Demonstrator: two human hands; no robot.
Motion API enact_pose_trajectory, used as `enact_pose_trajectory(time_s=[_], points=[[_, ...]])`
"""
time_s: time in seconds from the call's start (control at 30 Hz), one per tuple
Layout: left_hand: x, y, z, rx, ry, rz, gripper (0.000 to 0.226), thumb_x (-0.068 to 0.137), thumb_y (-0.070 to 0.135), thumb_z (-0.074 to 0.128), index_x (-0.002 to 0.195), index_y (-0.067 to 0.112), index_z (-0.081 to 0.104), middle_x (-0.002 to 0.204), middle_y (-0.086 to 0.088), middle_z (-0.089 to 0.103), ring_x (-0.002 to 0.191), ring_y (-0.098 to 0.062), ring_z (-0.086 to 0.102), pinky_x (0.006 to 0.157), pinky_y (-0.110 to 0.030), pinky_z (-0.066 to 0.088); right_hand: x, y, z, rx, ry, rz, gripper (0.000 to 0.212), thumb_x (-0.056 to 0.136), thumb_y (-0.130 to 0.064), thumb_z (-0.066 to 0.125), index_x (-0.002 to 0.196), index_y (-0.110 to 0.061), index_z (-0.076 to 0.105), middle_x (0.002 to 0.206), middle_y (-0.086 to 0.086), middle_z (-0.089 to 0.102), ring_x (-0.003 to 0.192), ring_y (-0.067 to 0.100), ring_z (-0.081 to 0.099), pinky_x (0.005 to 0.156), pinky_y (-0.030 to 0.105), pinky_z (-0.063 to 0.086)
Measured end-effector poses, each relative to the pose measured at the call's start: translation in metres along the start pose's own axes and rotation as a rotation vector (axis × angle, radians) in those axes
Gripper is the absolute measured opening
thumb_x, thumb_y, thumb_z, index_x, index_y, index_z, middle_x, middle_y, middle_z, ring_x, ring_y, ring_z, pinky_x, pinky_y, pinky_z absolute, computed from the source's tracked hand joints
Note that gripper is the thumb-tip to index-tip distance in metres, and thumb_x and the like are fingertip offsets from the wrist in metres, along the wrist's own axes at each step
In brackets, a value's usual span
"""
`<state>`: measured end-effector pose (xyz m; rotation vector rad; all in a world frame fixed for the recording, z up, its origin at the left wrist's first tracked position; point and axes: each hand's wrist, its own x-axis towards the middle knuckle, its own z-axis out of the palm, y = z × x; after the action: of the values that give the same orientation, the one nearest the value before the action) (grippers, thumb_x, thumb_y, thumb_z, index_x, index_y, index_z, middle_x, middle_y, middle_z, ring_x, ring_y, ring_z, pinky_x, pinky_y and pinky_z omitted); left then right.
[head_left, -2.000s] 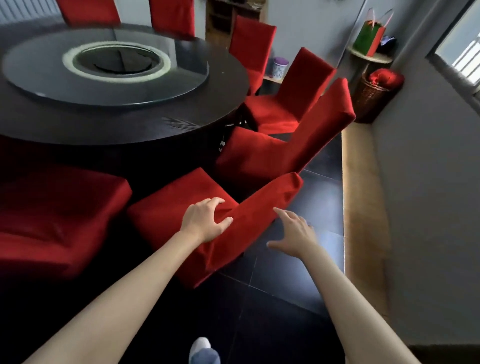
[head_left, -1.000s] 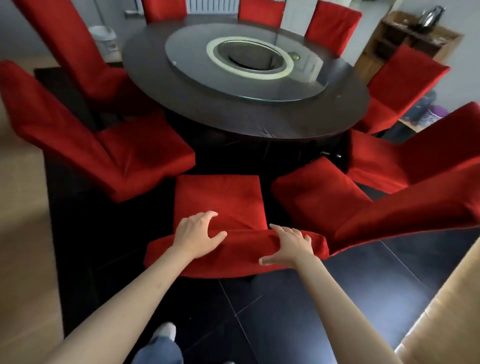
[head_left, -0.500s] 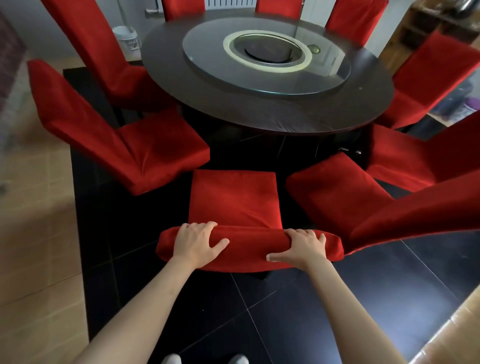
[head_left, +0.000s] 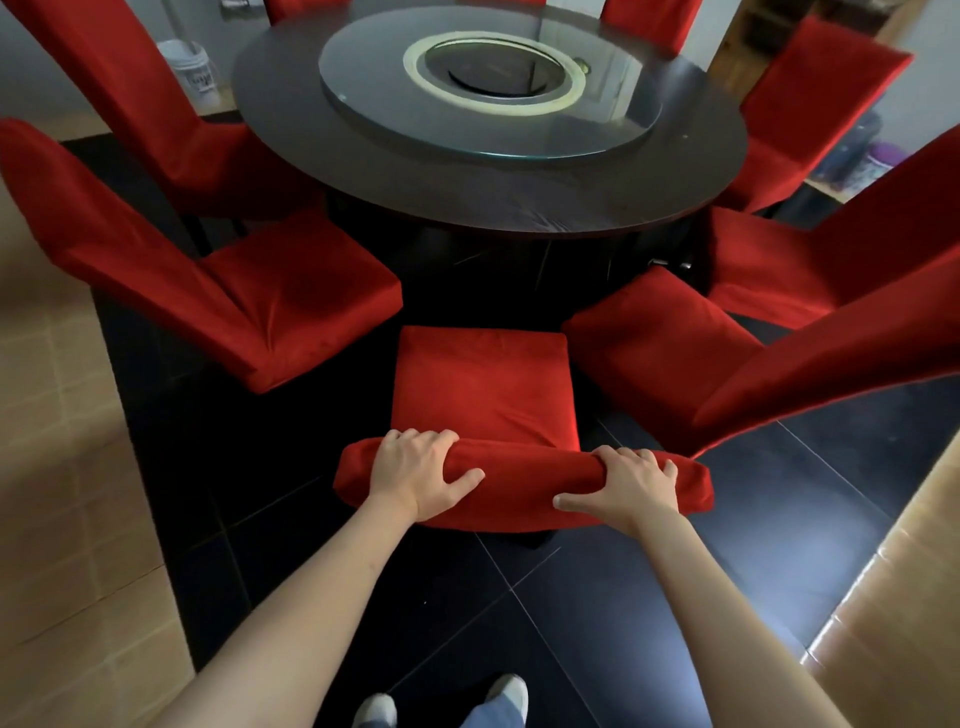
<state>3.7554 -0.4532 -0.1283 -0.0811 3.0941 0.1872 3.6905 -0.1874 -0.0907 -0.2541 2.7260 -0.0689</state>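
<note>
Left hand (head_left: 415, 475) and right hand (head_left: 623, 486) grip the chair (head_left: 483, 384) back, squared to the table (head_left: 415, 176), seat short of its edge; push-in looks pending.

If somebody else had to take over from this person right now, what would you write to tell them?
Left hand: grips the top of the backrest of the red fabric-covered chair, fingers curled over it.
Right hand: grips the same backrest, further right.
Chair: faces the round dark wooden table, with its seat short of the table's edge.
Done: chair lined up with the table.
Left: probably push it in closer, then let go.
</note>
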Motion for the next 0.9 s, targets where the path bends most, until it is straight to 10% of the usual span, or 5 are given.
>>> enact_pose_trajectory(time_s=[0.9], points=[[0.057,-0.026,-0.002,-0.022,0.121,0.128,0.083,0.077,0.077,0.013,0.115,0.022,0.063,0.091,0.005,0.070,0.085,-0.018,0.063,0.081,-0.033,0.043,0.040,-0.023,0.000,0.024,0.001,0.091,0.115,0.047,-0.091,0.057,0.145,-0.037,0.031,0.149,0.001,0.032,0.144,0.026,0.016,0.109,0.071,0.003]])
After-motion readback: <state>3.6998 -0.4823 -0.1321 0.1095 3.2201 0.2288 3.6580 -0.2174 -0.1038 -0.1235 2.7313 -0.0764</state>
